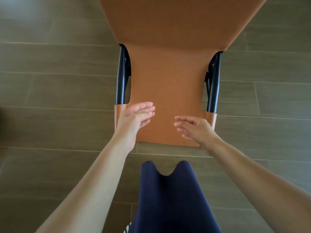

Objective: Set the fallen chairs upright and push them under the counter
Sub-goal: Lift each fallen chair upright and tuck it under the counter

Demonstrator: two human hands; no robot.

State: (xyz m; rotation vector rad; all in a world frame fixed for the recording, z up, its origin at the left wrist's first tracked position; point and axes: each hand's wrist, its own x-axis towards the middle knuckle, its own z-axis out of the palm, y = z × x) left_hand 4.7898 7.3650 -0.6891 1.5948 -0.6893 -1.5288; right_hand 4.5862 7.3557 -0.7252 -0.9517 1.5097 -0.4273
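Floor (58,84): grey-brown planks with pale seams that run across the view. It fills the whole background.

Chair (168,81): tan leather, centre of the view, straight ahead of us on the floor. The wide panel takes up the top of the frame. A narrower panel runs from it toward us, and its near edge ends just short of our knees. We cannot tell for sure whether the chair lies on its back or stands. No counter is in view.

Legs (168,199): dark navy cloth, bottom centre, just this side of the chair's near edge.

Frame: the left tube (121,76) and the right tube (213,84), both black, run along the two sides of the narrow panel. Each one slips into a tan leather sleeve at its near end.

Left hand (134,118): reaches out over the near left corner of the narrow panel, beside the left sleeve. Its fingers are straight and together, and it holds nothing. We cannot tell whether it touches the leather.

Right hand (195,128): over the near right corner, fingers loosely spread and pointing inward, holding nothing. Contact is again unclear. The two hands are apart, with bare leather between them.
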